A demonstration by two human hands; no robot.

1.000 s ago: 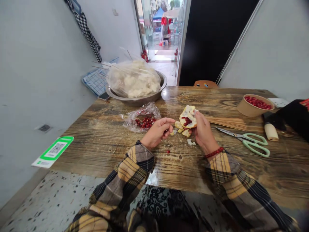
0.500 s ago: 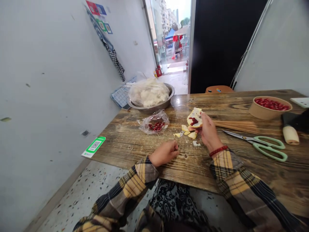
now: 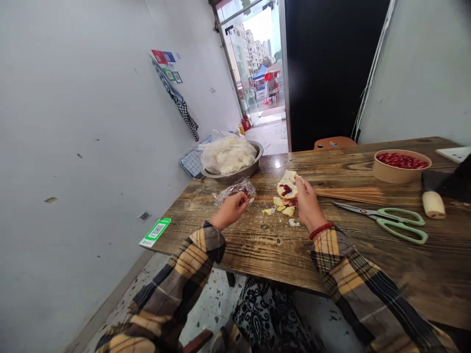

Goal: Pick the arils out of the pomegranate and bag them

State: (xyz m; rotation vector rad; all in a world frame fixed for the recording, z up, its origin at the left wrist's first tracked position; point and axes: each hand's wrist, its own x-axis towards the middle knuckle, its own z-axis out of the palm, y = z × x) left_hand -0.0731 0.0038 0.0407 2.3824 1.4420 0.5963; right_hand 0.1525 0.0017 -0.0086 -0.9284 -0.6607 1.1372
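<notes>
My right hand [image 3: 308, 201] grips a piece of pomegranate [image 3: 286, 184], its pale rind and pith around a small cluster of dark red seeds. Below it on the wood lie several yellow peel scraps [image 3: 283, 208]. My left hand [image 3: 231, 211] is closed, fingers curled together over the near side of a crumpled clear plastic bag [image 3: 226, 195]. The hand covers most of the red seeds in that bag. Whatever the left fingers hold, if anything, is hidden.
Green-handled scissors [image 3: 401, 223] lie to the right beside thin wooden skewers [image 3: 349, 194]. A paper bowl of pomegranate seeds [image 3: 392, 171] stands at the right rear. At the back left, a metal basin [image 3: 257, 157] holds a bagged white mass [image 3: 231, 157]. A QR-code card [image 3: 156, 232] lies at the left edge.
My left hand has moved forward and left from the bare tabletop to the plastic bag. My right hand still holds the pomegranate piece. The view has shifted slightly.
</notes>
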